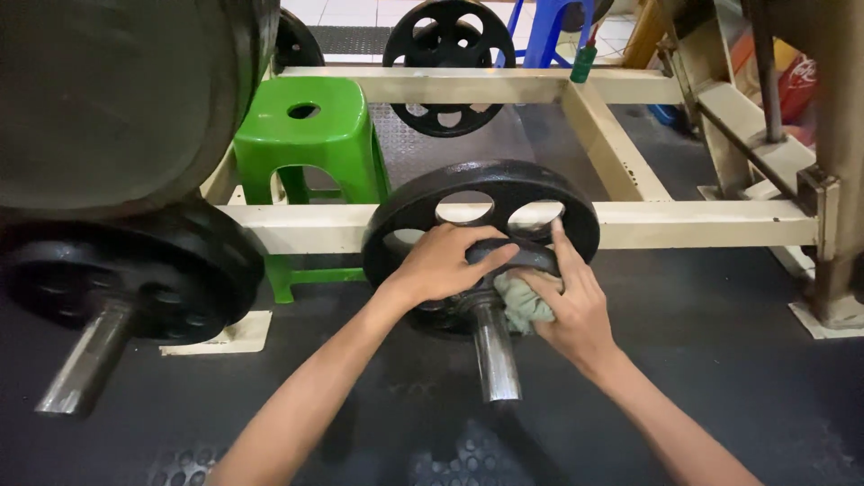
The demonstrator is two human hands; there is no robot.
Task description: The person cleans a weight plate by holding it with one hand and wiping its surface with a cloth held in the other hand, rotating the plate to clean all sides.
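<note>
On the steel peg (493, 346) pointing toward the camera, a black weight plate (481, 238) is being steadied by the left hand (443, 263), fingers curled on its hub; a grey-green cloth (525, 301) is being pressed just right of it by the right hand (567, 301).

We log one package: a red bag (797, 83) at the upper right, behind the cream frame (720, 220) and well apart from the plate (576, 211). It is soft and crumpled, red with small white markings too small to make out. Only part of it shows; the frame hides the rest.

Second item: a small green bottle (583, 63) with a red top. It stands upright at the frame's far rail, near the blue stool (549, 31). We cannot tell whether it carries a label.

Signs and screens: none seen.
</note>
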